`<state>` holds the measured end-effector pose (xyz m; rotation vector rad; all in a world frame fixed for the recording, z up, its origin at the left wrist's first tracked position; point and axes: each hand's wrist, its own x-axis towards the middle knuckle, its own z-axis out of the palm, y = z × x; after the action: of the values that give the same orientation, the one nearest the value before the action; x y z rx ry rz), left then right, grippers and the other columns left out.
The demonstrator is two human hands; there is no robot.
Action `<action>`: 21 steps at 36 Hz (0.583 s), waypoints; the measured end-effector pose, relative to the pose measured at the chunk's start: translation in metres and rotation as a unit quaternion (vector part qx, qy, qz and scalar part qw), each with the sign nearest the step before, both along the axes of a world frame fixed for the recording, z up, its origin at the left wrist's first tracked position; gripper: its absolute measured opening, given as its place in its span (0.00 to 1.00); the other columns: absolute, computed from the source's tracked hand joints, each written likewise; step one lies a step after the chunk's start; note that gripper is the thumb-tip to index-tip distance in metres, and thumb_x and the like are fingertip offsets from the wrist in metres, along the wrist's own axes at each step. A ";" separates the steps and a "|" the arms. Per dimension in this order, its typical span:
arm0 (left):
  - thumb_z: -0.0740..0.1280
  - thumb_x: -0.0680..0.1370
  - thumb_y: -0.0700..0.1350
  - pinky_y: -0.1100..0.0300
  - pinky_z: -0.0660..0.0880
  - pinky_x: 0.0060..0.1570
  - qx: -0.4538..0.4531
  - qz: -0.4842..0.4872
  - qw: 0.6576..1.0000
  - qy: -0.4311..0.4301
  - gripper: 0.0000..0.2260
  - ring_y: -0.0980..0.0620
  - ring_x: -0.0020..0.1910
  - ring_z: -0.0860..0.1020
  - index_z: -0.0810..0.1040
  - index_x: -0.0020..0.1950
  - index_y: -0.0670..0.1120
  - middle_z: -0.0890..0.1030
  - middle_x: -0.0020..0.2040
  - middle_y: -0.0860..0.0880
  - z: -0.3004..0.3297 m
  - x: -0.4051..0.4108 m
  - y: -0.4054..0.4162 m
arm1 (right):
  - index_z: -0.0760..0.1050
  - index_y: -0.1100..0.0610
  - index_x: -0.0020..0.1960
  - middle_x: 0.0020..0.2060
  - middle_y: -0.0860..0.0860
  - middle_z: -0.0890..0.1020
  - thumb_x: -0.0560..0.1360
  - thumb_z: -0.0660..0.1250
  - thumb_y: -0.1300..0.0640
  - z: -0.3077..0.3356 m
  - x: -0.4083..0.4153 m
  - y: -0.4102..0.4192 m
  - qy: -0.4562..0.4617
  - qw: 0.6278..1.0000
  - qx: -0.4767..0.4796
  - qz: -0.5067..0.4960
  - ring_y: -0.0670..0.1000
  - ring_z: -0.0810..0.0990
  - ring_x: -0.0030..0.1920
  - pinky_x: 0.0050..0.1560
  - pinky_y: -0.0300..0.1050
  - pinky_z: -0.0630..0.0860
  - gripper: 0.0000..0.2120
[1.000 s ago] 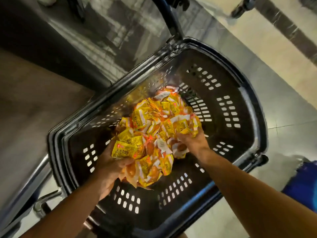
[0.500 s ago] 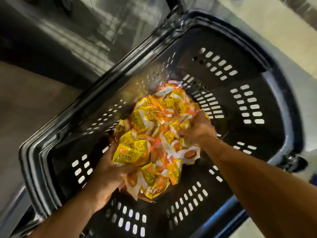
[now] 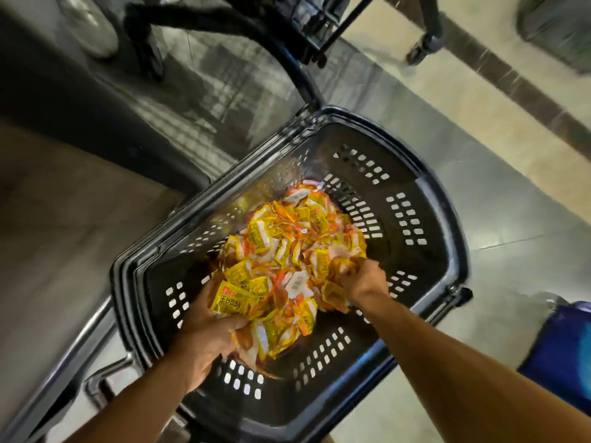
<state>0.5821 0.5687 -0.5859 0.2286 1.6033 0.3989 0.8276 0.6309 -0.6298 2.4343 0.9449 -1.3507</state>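
A heap of small yellow and orange snack packets [image 3: 287, 247] fills the middle of a black perforated shopping basket [image 3: 412, 174]. My left hand [image 3: 208, 337] is under the near left side of the heap, its fingers curled around a bunch of packets, a yellow one on top. My right hand [image 3: 364, 282] is dug into the right side of the heap and grips packets there; its fingertips are buried among them.
The basket sits on a metal frame [image 3: 64, 356] over a tiled floor. Its dark handle [image 3: 297, 75] rises at the far side. A brown counter [image 3: 64, 219] lies to the left. A blue object [image 3: 559, 353] stands at the right. A wheeled stand [image 3: 428, 43] is beyond.
The view has pulled back and shifted, so the basket looks smaller and lower. Both hands stay in the packet heap, with the right hand a little lower and further right.
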 end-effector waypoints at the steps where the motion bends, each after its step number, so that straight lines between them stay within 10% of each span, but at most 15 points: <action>1: 0.70 0.72 0.26 0.53 0.79 0.34 -0.002 0.007 1.000 0.000 0.31 0.44 0.46 0.84 0.74 0.69 0.53 0.86 0.49 0.45 0.002 0.000 -0.002 | 0.77 0.59 0.65 0.61 0.59 0.80 0.79 0.69 0.54 0.004 -0.003 -0.001 -0.003 1.000 0.008 0.014 0.59 0.78 0.63 0.66 0.54 0.75 0.16; 6: 0.72 0.71 0.27 0.49 0.80 0.43 -0.010 0.043 0.999 0.024 0.32 0.43 0.52 0.83 0.73 0.70 0.54 0.84 0.55 0.44 0.018 -0.001 -0.009 | 0.80 0.58 0.59 0.52 0.56 0.82 0.79 0.69 0.54 0.036 -0.006 -0.010 0.025 0.999 0.040 -0.004 0.54 0.78 0.53 0.60 0.49 0.75 0.12; 15: 0.74 0.71 0.28 0.33 0.76 0.58 0.016 0.079 0.996 0.039 0.30 0.36 0.53 0.82 0.73 0.69 0.48 0.83 0.56 0.37 0.135 -0.006 -0.009 | 0.75 0.62 0.70 0.64 0.58 0.80 0.79 0.68 0.65 0.165 -0.002 -0.017 0.131 0.978 0.099 -0.131 0.58 0.78 0.65 0.65 0.45 0.73 0.19; 21: 0.77 0.64 0.30 0.44 0.80 0.55 0.075 0.146 0.986 0.040 0.33 0.40 0.52 0.83 0.74 0.68 0.40 0.82 0.58 0.35 0.259 -0.015 -0.017 | 0.73 0.63 0.71 0.61 0.64 0.81 0.78 0.68 0.70 0.299 0.003 -0.036 0.248 0.934 0.163 -0.198 0.63 0.81 0.62 0.60 0.56 0.79 0.22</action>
<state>0.5668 0.5518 -0.3266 0.1244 1.6918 0.7458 0.8309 0.5946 -0.3310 2.6837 0.8553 -2.1844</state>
